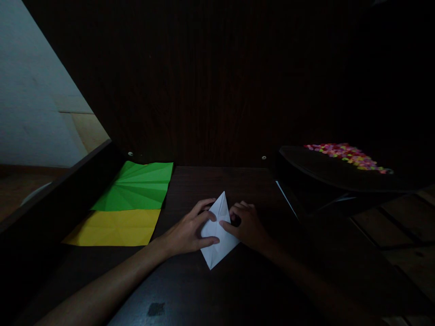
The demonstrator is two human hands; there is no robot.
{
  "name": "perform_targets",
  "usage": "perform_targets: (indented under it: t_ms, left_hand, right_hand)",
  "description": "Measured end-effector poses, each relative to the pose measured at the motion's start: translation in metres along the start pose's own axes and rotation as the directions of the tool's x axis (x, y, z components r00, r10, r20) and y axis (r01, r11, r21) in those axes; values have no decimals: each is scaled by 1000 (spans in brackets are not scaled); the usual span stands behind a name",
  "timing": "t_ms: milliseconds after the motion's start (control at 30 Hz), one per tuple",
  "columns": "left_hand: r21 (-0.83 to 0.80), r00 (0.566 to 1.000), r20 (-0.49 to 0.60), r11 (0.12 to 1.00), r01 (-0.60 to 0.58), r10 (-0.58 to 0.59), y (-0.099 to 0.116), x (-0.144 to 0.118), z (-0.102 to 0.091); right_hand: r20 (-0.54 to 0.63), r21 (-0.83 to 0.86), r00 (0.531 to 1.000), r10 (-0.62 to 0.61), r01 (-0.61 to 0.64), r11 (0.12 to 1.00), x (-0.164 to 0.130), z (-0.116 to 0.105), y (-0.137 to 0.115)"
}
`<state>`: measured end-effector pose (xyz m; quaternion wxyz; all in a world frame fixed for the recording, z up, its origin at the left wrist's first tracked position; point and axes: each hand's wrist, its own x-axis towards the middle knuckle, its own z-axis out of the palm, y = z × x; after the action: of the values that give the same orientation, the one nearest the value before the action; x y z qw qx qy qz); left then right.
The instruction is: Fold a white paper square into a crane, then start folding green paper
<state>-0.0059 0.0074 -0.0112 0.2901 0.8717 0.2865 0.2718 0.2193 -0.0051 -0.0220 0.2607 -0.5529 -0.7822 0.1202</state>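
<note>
A sheet of white paper (217,253), folded into a kite-like diamond with a crease down its middle, lies on the dark wooden surface before me. Its narrow tip points away from me. My left hand (192,231) grips the left side, with thumb and index finger pressing on top and the other fingers by the upper left edge. On the right side, my right hand (249,226) holds the same paper, its thumb across the face and its fingers curled by the edge. What those curled fingertips touch is partly hidden.
Creased green paper (142,188) and yellow paper (118,227) lie at the left, beside a raised dark wooden edge (61,181). A dark upright panel (204,90) stands behind. Many small colourful pieces (353,156) sit on a dark object at the right.
</note>
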Motion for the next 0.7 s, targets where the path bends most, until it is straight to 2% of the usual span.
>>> perform_targets:
  t_ms: [267,433,700]
  left_hand:
    - [22,998,53,999,-28,26,3,0,-3]
    - [39,996,80,999,-27,24,8,1,-6]
    - [160,992,106,983,-88,72,10,1,-9]
  right_hand:
    - [60,71,997,39,-43,997,2,-3,-1]
    - [53,70,998,29,-33,997,2,-4,0]
    - [48,88,999,24,-28,996,2,-4,1]
